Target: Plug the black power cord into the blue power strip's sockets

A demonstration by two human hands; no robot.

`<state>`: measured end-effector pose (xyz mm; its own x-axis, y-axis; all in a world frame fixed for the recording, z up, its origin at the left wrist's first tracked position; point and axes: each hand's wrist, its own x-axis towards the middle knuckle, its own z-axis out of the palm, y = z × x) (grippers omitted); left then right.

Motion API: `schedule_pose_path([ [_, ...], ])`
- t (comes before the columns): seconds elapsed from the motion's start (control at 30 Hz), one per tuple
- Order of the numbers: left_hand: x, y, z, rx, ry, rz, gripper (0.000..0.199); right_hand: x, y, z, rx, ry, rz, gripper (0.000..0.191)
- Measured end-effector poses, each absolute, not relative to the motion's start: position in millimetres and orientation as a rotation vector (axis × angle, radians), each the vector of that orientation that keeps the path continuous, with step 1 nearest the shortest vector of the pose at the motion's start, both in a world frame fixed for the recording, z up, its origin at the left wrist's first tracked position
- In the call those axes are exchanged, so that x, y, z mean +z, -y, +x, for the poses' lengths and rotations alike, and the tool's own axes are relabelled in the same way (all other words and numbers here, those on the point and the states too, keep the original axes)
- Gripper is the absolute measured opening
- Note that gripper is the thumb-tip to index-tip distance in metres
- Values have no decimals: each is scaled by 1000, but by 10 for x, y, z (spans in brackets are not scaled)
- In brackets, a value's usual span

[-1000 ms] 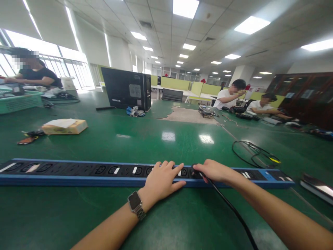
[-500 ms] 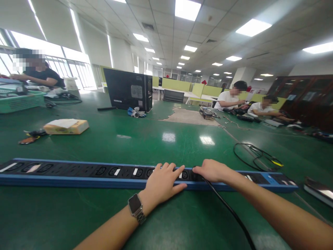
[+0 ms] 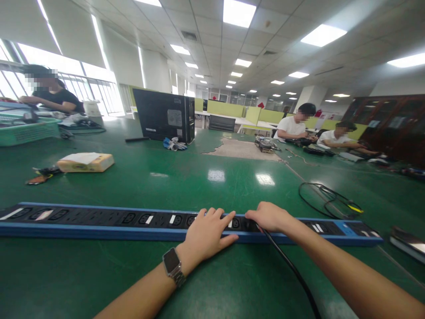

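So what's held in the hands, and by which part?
Right hand: cord, by its plug end, at the strip. Left hand: nothing gripped, spread over the strip.

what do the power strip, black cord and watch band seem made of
Power strip: probably coated metal, its blue edges evenly satin. Black cord: likely rubber or soft plastic, smooth with a faint sheen along its curve. Watch band: apparently polished metal, with glinting silvery links.

Brt overheads (image 3: 239, 13), tbl (image 3: 179, 186) glare; bkgd prob. soft.
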<state>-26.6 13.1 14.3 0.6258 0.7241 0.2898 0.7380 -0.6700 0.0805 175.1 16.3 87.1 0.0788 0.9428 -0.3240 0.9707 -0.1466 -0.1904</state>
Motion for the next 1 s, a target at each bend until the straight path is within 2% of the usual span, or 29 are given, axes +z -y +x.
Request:
schedule_pose_path([
  [0.13,140,-134,-266,-468,1259,-2790,59,879,-143,1759,-527,-1988,2282,53],
  [0.53,141,-118,-268,-477,1259,-2795,59,791,7,1573,-43,-2047,2320,49],
  [0.73,138,-129,-260,-485,1259,-2792,59,756,67,1526,-69,-2034,2276,51],
  [0.9,140,-133,-267,-502,1263,-2805,59,708,139,1488,45,-2075,2255,52],
  [1.0,145,-121,-287,-549,1252,-2806,63,660,108,1625,-42,-2141,2245,62],
])
